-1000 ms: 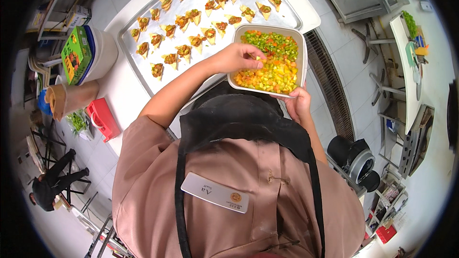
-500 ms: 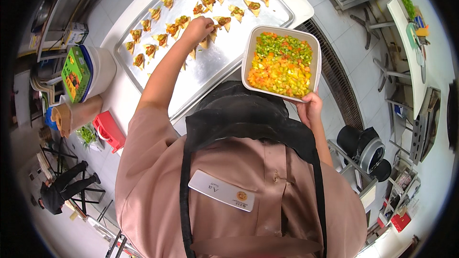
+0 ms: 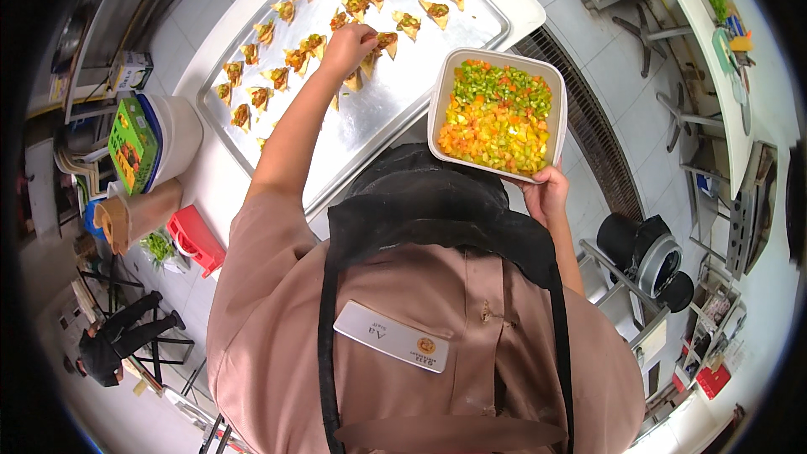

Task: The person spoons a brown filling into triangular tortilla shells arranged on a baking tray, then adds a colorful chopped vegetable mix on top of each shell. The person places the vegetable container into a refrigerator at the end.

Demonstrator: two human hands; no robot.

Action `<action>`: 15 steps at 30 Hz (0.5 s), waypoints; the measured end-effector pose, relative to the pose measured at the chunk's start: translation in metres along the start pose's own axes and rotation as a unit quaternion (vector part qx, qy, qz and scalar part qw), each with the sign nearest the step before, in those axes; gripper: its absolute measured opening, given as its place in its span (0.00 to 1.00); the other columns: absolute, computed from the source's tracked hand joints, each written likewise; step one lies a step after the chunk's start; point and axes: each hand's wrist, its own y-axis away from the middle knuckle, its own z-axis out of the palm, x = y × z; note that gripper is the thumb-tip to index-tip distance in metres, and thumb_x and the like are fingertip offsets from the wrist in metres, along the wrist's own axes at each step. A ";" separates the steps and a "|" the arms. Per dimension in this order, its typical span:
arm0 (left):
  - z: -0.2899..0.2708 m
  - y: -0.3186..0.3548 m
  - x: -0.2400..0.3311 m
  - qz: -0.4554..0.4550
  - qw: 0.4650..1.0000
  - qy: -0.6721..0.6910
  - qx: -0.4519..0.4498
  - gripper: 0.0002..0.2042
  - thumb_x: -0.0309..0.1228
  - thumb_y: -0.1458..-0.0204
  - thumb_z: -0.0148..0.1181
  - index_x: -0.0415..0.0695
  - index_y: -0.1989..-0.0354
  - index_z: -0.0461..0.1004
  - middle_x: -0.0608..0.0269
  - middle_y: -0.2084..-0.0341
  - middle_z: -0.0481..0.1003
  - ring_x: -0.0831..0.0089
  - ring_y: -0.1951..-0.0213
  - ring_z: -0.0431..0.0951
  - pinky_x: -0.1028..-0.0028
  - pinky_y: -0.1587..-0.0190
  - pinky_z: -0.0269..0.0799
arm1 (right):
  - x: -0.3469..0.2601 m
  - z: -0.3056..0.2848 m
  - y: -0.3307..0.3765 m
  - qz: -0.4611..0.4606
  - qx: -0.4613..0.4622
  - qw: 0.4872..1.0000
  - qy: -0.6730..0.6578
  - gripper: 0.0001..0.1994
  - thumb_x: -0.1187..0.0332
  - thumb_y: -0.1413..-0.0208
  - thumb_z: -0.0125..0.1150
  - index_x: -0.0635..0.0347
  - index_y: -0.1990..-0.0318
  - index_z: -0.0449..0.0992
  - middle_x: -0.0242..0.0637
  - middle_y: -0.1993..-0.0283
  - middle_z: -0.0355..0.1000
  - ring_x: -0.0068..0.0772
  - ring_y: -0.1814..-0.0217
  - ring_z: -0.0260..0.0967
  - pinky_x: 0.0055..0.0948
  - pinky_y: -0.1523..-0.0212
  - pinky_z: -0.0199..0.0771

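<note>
My left hand (image 3: 346, 49) reaches over a large metal tray (image 3: 402, 88). Its fingertips are pinched together just above one of the small triangular pastries; whatever lies between them is hidden. Several such pastries (image 3: 408, 26) with diced topping stand in rows across the tray, some partly covered by my hand and forearm. Off the tray's near right corner, my right hand (image 3: 548, 192) grips the lower edge of a square whitish container (image 3: 435, 105). Inside it are diced vegetables (image 3: 496, 113), green toward the far side and orange-yellow toward the near side.
The tray rests on a white table (image 3: 195, 164). Left of it are a white bucket (image 3: 181, 130) with a green box (image 3: 134, 147) and a red holder (image 3: 196, 240). A floor grate (image 3: 597, 118) runs to the right. Another person (image 3: 109, 345) is at the lower left.
The view has shifted slightly, moving the tray a little up and left in the picture. My left hand stays at about the same pastries, and my right hand still holds the container.
</note>
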 end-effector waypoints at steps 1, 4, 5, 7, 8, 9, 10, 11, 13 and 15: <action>0.005 -0.005 0.004 0.004 1.000 0.016 0.007 0.09 0.28 0.51 0.57 0.42 0.63 0.77 0.55 0.67 0.75 0.57 0.65 0.75 0.67 0.60 0.71 | 0.000 0.000 0.000 -0.001 0.007 1.000 0.003 0.42 0.78 0.65 0.42 0.52 0.34 0.41 0.50 0.37 0.50 0.57 0.39 0.57 0.59 0.50 0.70; 0.021 -0.015 0.009 0.041 0.999 -0.003 0.019 0.08 0.27 0.50 0.56 0.42 0.63 0.77 0.56 0.67 0.76 0.57 0.64 0.76 0.67 0.59 0.71 | 0.001 0.001 0.001 -0.004 0.010 1.000 -0.001 0.42 0.78 0.65 0.42 0.53 0.34 0.43 0.49 0.37 0.51 0.56 0.39 0.58 0.58 0.50 0.70; 0.026 -0.017 0.009 0.061 0.998 -0.019 0.024 0.08 0.27 0.50 0.55 0.42 0.63 0.77 0.56 0.66 0.76 0.57 0.64 0.76 0.67 0.59 0.71 | 0.001 0.001 0.001 -0.005 0.011 1.000 -0.002 0.42 0.78 0.65 0.42 0.53 0.34 0.43 0.49 0.38 0.52 0.55 0.39 0.58 0.58 0.50 0.70; 0.033 -0.016 0.007 0.046 0.997 -0.053 -0.020 0.09 0.26 0.50 0.53 0.43 0.61 0.77 0.55 0.64 0.76 0.57 0.62 0.76 0.67 0.60 0.72 | 0.002 0.000 0.001 -0.006 0.016 1.000 -0.007 0.41 0.78 0.66 0.42 0.53 0.35 0.44 0.49 0.38 0.53 0.55 0.39 0.58 0.57 0.50 0.70; 0.034 -0.015 0.006 0.041 0.997 -0.066 -0.030 0.09 0.26 0.50 0.53 0.43 0.62 0.77 0.55 0.63 0.76 0.58 0.62 0.76 0.67 0.60 0.72 | 0.003 0.000 0.002 -0.007 0.019 1.000 -0.010 0.41 0.79 0.66 0.42 0.53 0.35 0.44 0.49 0.39 0.53 0.55 0.40 0.59 0.57 0.50 0.70; 0.035 -0.015 0.004 0.030 0.995 -0.081 -0.048 0.09 0.27 0.49 0.53 0.43 0.62 0.76 0.55 0.63 0.76 0.58 0.62 0.76 0.67 0.59 0.72 | 0.003 -0.001 0.002 -0.012 0.011 1.000 -0.016 0.41 0.79 0.66 0.41 0.54 0.35 0.45 0.49 0.39 0.53 0.54 0.40 0.59 0.56 0.50 0.70; 0.033 -0.014 0.003 0.034 0.997 -0.059 -0.036 0.09 0.27 0.49 0.52 0.42 0.62 0.76 0.54 0.64 0.77 0.57 0.63 0.77 0.67 0.60 0.72 | 0.004 -0.002 0.002 -0.009 0.021 1.000 -0.015 0.41 0.79 0.66 0.41 0.54 0.35 0.44 0.49 0.39 0.53 0.54 0.40 0.59 0.56 0.50 0.70; 0.032 -0.014 0.003 0.028 0.998 -0.039 -0.028 0.09 0.26 0.49 0.52 0.42 0.62 0.76 0.54 0.65 0.76 0.57 0.63 0.77 0.66 0.59 0.72 | 0.005 -0.003 0.002 -0.009 0.021 1.000 -0.017 0.41 0.79 0.66 0.41 0.54 0.35 0.44 0.49 0.39 0.53 0.54 0.40 0.59 0.56 0.49 0.70; 0.026 -0.018 0.005 0.004 1.000 0.004 -0.019 0.10 0.25 0.51 0.51 0.43 0.62 0.77 0.53 0.65 0.76 0.56 0.63 0.76 0.66 0.59 0.72 | 0.007 -0.004 0.001 -0.012 0.022 0.999 -0.024 0.41 0.79 0.66 0.41 0.54 0.35 0.44 0.49 0.39 0.53 0.54 0.40 0.59 0.55 0.49 0.70; 0.025 -0.025 0.010 0.036 0.999 0.008 0.036 0.09 0.24 0.52 0.52 0.42 0.63 0.77 0.51 0.68 0.76 0.55 0.64 0.76 0.65 0.60 0.72 | 0.010 -0.005 -0.001 -0.019 0.023 0.999 -0.034 0.41 0.79 0.66 0.41 0.54 0.35 0.44 0.49 0.39 0.53 0.55 0.41 0.59 0.56 0.50 0.70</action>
